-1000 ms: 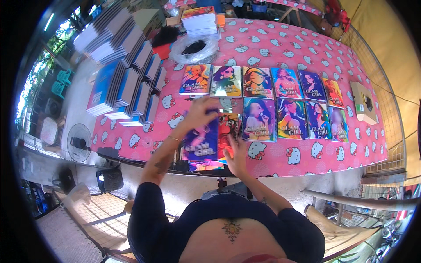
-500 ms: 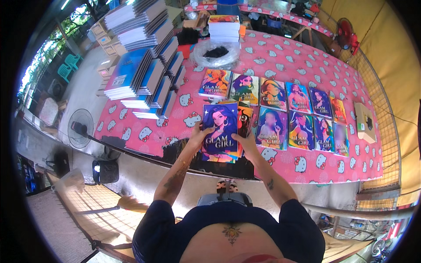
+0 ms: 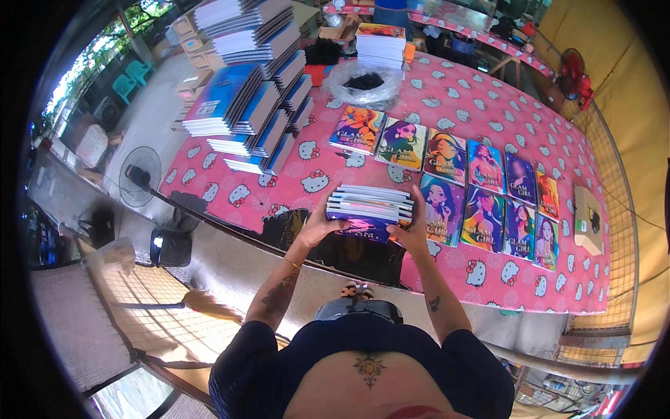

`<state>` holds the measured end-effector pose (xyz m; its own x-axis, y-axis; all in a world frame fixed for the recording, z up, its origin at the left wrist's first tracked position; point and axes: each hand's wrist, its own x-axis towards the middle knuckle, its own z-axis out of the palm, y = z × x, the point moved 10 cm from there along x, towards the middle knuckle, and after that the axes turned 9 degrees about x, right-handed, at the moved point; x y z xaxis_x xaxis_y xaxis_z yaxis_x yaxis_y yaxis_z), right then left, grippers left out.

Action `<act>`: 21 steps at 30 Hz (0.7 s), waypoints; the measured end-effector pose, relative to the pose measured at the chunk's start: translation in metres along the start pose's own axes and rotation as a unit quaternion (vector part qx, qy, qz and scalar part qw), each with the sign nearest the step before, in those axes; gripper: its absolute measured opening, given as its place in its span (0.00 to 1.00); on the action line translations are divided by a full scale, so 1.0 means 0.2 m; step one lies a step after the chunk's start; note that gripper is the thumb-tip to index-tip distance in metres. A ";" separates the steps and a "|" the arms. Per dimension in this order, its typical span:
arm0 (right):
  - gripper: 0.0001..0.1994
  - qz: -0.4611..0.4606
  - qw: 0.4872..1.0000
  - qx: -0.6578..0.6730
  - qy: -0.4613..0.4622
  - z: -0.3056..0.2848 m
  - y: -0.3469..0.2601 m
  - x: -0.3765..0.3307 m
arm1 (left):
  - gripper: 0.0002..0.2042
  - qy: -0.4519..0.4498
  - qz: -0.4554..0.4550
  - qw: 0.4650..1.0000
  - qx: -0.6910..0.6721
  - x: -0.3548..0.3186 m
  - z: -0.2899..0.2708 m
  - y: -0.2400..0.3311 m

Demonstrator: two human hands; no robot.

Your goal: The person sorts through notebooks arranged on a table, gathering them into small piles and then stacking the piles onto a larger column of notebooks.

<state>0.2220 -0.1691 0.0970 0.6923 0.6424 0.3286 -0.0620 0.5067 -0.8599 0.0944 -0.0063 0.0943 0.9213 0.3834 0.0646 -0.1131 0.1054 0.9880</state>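
Note:
Between my two hands stands a stack of notebooks (image 3: 368, 204), tipped up so that its page edges face upward and its purple cover faces me. My left hand (image 3: 324, 222) grips the stack's left end, thumb on the purple cover. At the right end my right hand (image 3: 412, 227) is closed on the same stack, its thumb also on the cover. Just right of it, two rows of illustrated notebooks (image 3: 481, 218) lie on the pink patterned tablecloth (image 3: 324, 153). The stack's underside is hidden.
Tall piles of blue spiral notebooks (image 3: 223, 101) rise at the left. Behind the rows lie a clear plastic wrap bundle (image 3: 363, 82) and another book stack (image 3: 380, 49). A cardboard box (image 3: 588, 220) sits at the right. A standing fan (image 3: 139, 174) is left of the table.
The notebook stack, earlier leaning with its cover facing up and uneven edges, is now tipped upright and squared between both hands. The whole view has shifted and turned slightly.

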 end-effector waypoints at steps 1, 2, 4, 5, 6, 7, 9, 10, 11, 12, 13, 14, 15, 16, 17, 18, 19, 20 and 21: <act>0.52 -0.007 0.999 -0.035 -0.010 0.03 0.01 0.00 | 0.44 -0.006 -0.044 0.999 0.003 0.01 -0.01 -0.14; 0.52 -0.014 0.997 -0.070 -0.019 0.06 0.01 0.01 | 0.44 0.010 -0.021 1.000 0.019 0.01 -0.02 -0.14; 0.50 -0.061 0.993 -0.101 0.001 0.04 -0.04 0.04 | 0.44 0.038 0.027 0.998 0.049 0.04 0.03 -0.01; 0.49 -0.084 0.992 -0.099 -0.004 0.01 -0.04 0.04 | 0.42 0.031 -0.012 0.999 -0.015 0.03 0.07 0.02; 0.49 -0.103 0.991 -0.088 -0.017 0.03 -0.04 0.03 | 0.41 0.034 -0.012 0.999 -0.008 0.01 0.04 -0.03; 0.47 -0.077 0.994 -0.072 -0.016 0.04 0.00 0.03 | 0.39 0.038 -0.011 0.999 0.000 0.01 -0.02 -0.12; 0.44 -0.023 0.999 -0.047 -0.005 0.04 0.07 0.01 | 0.38 0.060 0.010 0.996 0.059 0.01 -0.05 -0.14; 0.42 -0.037 0.998 -0.055 -0.010 0.04 0.06 0.01 | 0.39 0.042 -0.002 0.995 0.086 0.01 -0.05 -0.13; 0.41 -0.052 0.997 -0.063 -0.015 0.04 0.04 0.02 | 0.39 0.025 -0.014 0.993 0.114 0.01 -0.06 -0.11; 0.40 -0.066 0.995 -0.071 -0.020 0.05 0.02 0.03 | 0.40 0.006 -0.026 0.990 0.141 0.02 -0.05 -0.07; 0.39 -0.044 0.996 -0.067 -0.026 0.03 0.03 0.02 | 0.46 0.035 0.030 0.981 0.190 0.02 0.00 0.14; 0.38 -0.025 0.997 -0.062 -0.034 0.03 0.03 0.03 | 0.47 0.076 0.117 0.929 0.344 0.00 0.09 0.42; 0.37 -0.004 0.997 -0.056 -0.044 0.04 0.04 0.03 | 0.49 0.116 0.199 0.843 0.486 -0.03 0.24 0.67; 0.37 0.010 0.998 -0.045 -0.036 0.03 0.06 0.02 | 0.51 0.155 0.272 0.729 0.609 -0.08 0.37 0.80; 0.37 0.024 0.999 -0.035 -0.032 0.03 0.08 0.02 | 0.51 0.084 0.262 0.719 0.639 -0.05 0.47 0.70; 0.37 0.040 0.999 -0.024 -0.025 0.03 0.09 0.02 | 0.52 0.009 0.249 0.705 0.664 -0.02 0.56 0.59; 0.38 0.067 0.995 -0.075 -0.021 0.04 0.07 0.02 | 0.53 -0.066 0.235 0.688 0.684 -0.02 0.62 0.49; 0.39 0.057 0.996 -0.065 -0.029 0.04 0.09 0.01 | 0.54 -0.061 0.228 0.670 0.704 -0.02 0.57 0.46; 0.39 0.037 0.997 -0.062 -0.026 -0.01 0.10 0.03 | 0.55 -0.065 0.235 0.651 0.719 0.04 0.57 0.54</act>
<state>0.2268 -0.1559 0.0802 0.6514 0.7056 0.2789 -0.0204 0.3837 -0.9232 0.1311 -0.0969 0.2174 0.9448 -0.0285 0.3263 -0.0159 -0.9990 -0.0412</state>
